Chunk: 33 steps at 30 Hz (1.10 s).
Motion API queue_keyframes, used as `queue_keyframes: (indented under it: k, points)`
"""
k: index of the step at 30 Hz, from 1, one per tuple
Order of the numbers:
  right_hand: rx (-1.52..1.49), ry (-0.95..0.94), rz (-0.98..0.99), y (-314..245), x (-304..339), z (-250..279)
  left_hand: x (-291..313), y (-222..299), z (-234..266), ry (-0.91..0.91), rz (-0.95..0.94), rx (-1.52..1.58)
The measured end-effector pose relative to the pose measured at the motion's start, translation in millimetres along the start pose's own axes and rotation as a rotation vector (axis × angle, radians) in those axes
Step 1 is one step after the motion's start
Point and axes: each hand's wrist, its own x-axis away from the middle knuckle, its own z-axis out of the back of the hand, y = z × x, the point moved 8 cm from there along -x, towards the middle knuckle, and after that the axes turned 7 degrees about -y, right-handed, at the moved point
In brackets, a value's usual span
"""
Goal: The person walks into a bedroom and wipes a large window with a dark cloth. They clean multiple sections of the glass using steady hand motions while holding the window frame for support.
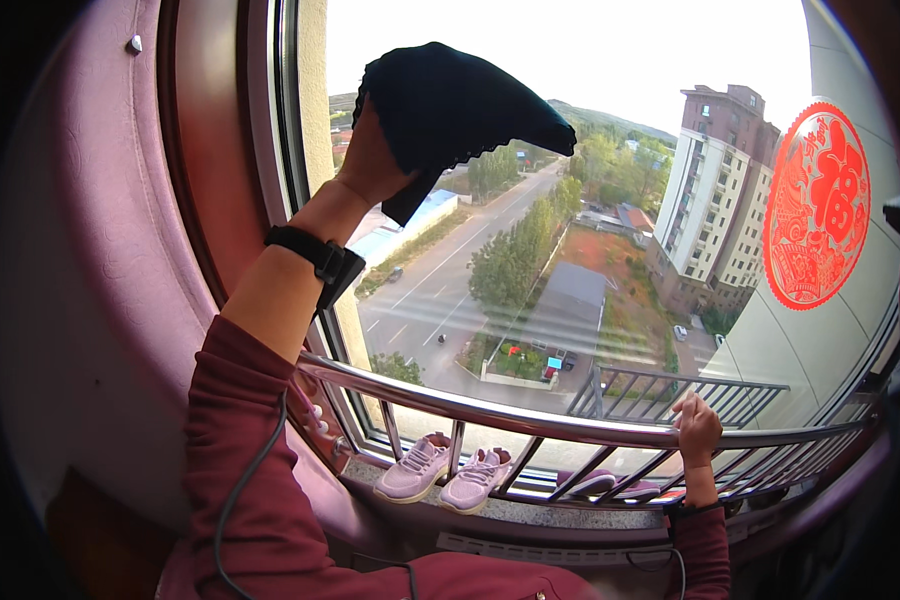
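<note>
My left hand (370, 160) is raised high at the window, with a dark cloth (455, 105) spread over its fingers. The cloth has a scalloped edge and lies up against the pane, one corner hanging by my wrist. Most of the left fingers are hidden behind it. Lower down on the right, my right hand (698, 430) is closed round the top bar of a shiny metal railing (490, 411) in front of the window.
Two pale pink sneakers (415, 470) stand on the stone sill (370, 478) by the railing; darker shoes (588, 482) lie behind its bars. A red round paper decoration (818, 205) is on the glass at right. A pink curtain (110, 200) hangs at left. Outside are a road and a tall building.
</note>
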Motion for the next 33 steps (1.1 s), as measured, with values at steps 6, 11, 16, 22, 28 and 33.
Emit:
queue_keyframes:
  k: [6,11,16,22,28,33]
  points:
    - [0.010,-0.011,-0.018,3.6,-0.2,-2.5,85.0,50.2,-62.3,-0.292,-0.353,-0.250]
    - [-0.005,-0.016,-0.019,3.4,-0.1,-2.4,203.4,50.8,-121.4,-0.985,0.076,1.196]
    - [0.012,-0.025,0.010,2.2,-0.9,-2.3,210.3,42.9,-117.5,-0.869,-0.633,-0.013]
    - [-0.013,-0.026,0.000,4.2,-2.0,-3.0,58.3,15.4,-11.7,-0.196,-0.351,-0.282]
    - [-0.018,-0.030,-0.002,3.8,-0.8,-1.8,33.9,-36.8,5.7,-0.017,-0.050,-0.146]
    - [-0.005,-0.033,-0.022,10.1,-1.6,-5.0,111.5,-5.3,-32.4,-0.203,-0.214,-0.155]
